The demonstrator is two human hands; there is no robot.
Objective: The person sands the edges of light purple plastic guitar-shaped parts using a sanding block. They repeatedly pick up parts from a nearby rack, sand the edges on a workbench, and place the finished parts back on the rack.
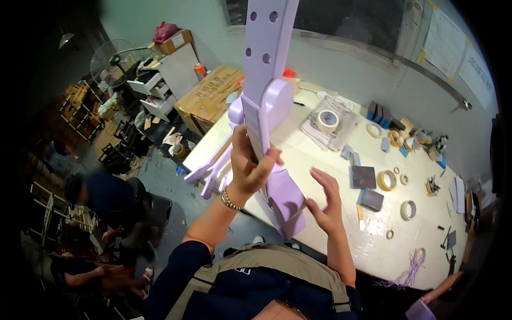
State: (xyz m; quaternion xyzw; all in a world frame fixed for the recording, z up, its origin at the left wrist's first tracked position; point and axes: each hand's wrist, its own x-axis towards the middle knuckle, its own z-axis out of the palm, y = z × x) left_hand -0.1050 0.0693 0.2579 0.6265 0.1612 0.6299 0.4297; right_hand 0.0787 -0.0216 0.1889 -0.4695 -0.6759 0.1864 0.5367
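Lilac-painted wood is what's being handled: a long flat part (265, 69) with drilled holes near the top is held up on end over the near left edge of the bench (373, 250). It's gripped by the left hand (246, 168), fingers wrapped around its narrow middle and thumb pressed across the front, probably so the whole length can be looked over. The lower end (285, 200), a chunkier rounded block, hangs down just in front of the bench edge, so the piece isn't resting on anything and its weight is taken by that one grip.

The right hand (325, 200) is kept open, fingers spread and slightly curled, just beside the lower block; whether it's actually touching can't be told. It looks placed there to steady the bottom.

More lilac pieces (210, 170) are laid over the left corner of the bench, sticking out past the edge. Tape rolls (388, 180) and dark sanding blocks (364, 177) are scattered toward the far and right side, well apart from the held part.
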